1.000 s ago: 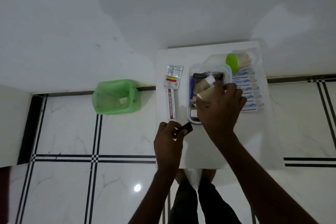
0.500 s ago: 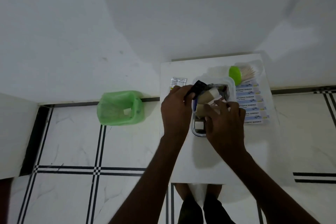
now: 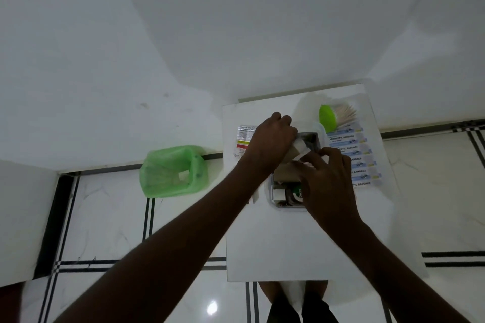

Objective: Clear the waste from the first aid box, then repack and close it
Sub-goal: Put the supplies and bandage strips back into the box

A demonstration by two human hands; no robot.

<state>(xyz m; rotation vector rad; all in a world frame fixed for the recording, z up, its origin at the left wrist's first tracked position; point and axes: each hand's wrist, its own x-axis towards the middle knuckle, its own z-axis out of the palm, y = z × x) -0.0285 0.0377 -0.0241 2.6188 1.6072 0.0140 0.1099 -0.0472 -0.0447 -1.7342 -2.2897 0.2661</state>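
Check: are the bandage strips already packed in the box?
No, the bandage strips lie on the table, right of the box, outside it.

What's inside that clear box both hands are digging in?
In the first aid box, a green Dettol pack, a small white square item and brownish rolls show. The left hand and right hand cover the rest.
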